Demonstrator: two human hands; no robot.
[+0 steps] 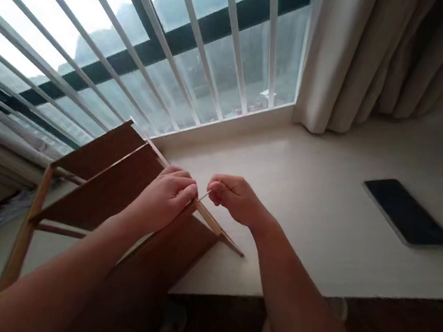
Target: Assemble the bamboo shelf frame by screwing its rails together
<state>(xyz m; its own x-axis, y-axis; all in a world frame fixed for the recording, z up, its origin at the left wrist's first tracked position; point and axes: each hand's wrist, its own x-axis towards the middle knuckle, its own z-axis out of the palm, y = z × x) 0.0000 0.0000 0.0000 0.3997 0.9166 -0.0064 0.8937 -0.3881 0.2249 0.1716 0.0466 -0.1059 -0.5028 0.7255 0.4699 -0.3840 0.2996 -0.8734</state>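
Head view: left hand (170,194) grips the wooden rack (103,186) near the front edge of the ledge (308,203), right hand (237,200) pinching a thin rod (204,195) against it!

Rack (103,186) over ledge (307,186), L of ctr; my L grip (168,194) on its R side, my R grip (233,195) just R, thin tool (204,195) btwn. Phone (409,213) on ledge, far R. Window bars (234,38) behind, curtain (337,55) R of 'em.

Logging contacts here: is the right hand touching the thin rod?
Touching: the head view shows the right hand pinching one end of the thin rod.
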